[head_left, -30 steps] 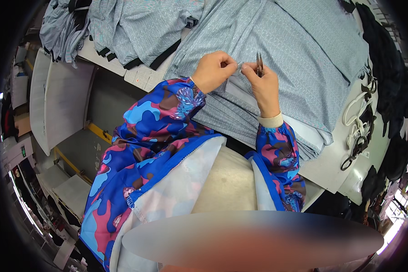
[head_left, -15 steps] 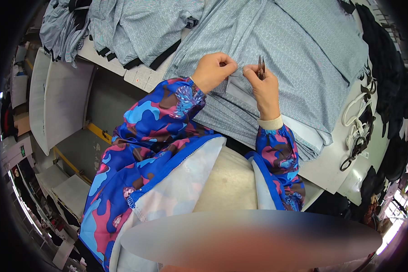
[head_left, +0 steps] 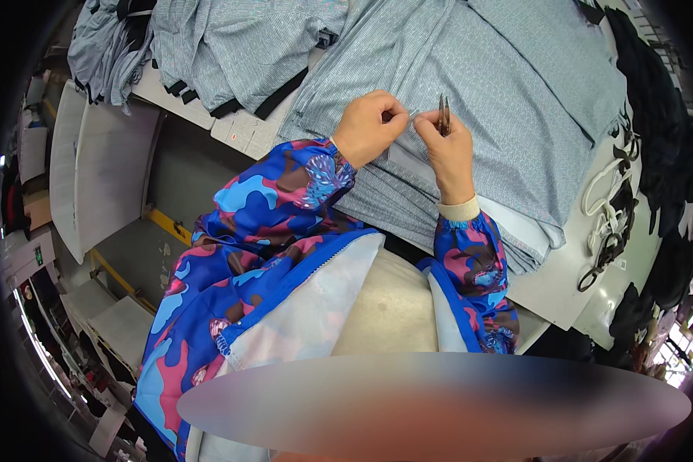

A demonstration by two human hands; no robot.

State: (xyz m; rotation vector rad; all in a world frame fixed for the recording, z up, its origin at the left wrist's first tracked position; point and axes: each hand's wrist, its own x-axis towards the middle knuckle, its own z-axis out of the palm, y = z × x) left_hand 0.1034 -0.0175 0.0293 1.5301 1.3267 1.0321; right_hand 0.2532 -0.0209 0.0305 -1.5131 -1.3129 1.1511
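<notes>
My left hand (head_left: 368, 129) is closed in a pinch above the grey fabric. What its fingertips hold, perhaps something thin and pale, is too small to make out. My right hand (head_left: 450, 158) is wrapped round a pair of dark thread snips (head_left: 443, 114), whose two points stick up past the fingers. Its thumb and forefinger meet close beside the left fingertips, with a small gap between the hands. Below both hands a large pile of grey, finely patterned fabric (head_left: 508, 123) lies in layers, with a paler folded edge (head_left: 512, 223) at the near right.
Grey garments with black trim (head_left: 246, 61) lie at the back left of the white table (head_left: 547, 296). White and dark cords (head_left: 604, 208) lie near its right edge, beside heaped black cloth (head_left: 654, 123). A curved pale panel (head_left: 104, 165) stands left of the table.
My left hand has moved slightly right, bringing its fingertips nearer to the right hand's. My right hand, with the thread snips, has stayed almost still.
</notes>
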